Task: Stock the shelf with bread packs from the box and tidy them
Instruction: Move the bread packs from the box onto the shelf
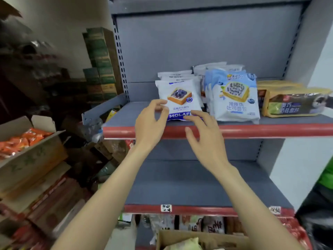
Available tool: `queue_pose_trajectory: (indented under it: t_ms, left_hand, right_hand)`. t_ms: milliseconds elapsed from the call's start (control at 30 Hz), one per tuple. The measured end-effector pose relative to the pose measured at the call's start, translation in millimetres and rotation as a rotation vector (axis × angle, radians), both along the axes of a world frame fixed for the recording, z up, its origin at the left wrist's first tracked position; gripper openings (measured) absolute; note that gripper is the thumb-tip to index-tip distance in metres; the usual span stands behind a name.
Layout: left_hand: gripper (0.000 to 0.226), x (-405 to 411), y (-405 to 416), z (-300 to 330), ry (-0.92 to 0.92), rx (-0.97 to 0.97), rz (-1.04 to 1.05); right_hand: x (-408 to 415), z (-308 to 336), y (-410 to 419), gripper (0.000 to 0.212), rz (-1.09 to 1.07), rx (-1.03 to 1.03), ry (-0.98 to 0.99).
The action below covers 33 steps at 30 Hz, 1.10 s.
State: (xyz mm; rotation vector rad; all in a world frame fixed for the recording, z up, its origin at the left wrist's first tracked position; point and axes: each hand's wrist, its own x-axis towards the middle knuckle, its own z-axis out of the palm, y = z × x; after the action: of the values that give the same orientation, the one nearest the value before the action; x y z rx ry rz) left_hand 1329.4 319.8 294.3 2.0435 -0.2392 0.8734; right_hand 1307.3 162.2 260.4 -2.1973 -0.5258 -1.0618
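Head view, only cam. Upper shelf (126, 114), grey deck with a red front lip, carries three bread rows. White MOLAFE pack (180, 101) stands at the front of the left row, more of the same stacked behind it. Blue-white toast packs (234, 98) are just beside it on the right, yellow-edged packs (295, 103) further right, cut by the frame edge.

Left hand (149, 127): fingers loosely curled, fingertips at the MOLAFE pack's left edge. Touching or just shy, cannot tell. Right hand (207, 139): fingers spread and relaxed, tips over the pack's lower right corner, holding nothing.

Handling, my read: sealed film pillow, light, soft, air-filled, slick surface. It will crush if squeezed and tip if nudged high. Best taken at both side edges low down, or pushed flat-handed on the face to square the row.

Box (203, 239) sits at the bottom edge, cardboard rim and a pale pack visible, contents mostly cut off. Lower shelf (180, 186) deck is between.

Hard to make out:
- row depth behind the front packs is hidden
- small print on packs is blurred
- left side is motion-smeared; an open carton of orange packs (19, 141) reads, the rest doesn't
- shelf-lip labels are unreadable
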Motion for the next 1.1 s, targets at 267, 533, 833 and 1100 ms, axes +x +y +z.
queue_pose_trajectory:
  t_ms: [267, 533, 833, 1100]
  left_hand:
    - [0.027, -92, 1, -105, 0.041, 0.241, -0.049]
    - [0.033, -159, -5, -231, 1.079, 0.641, -0.193]
    - [0.037, -257, -39, -400, 1.260, 0.431, -0.132]
    - [0.075, -286, -64, -513, 1.469, 0.828, -0.397]
  right_hand:
    - [-89, -117, -46, 0.025, 0.090, -0.120, 0.278]
    - [-135, -247, -95, 0.033, 0.285, -0.510, 1.107]
    - [-190, -397, -115, 0.030, 0.244, -0.504, 1.334]
    - [-230, -488, -134, 0.035, 0.097, -0.657, 1.435]
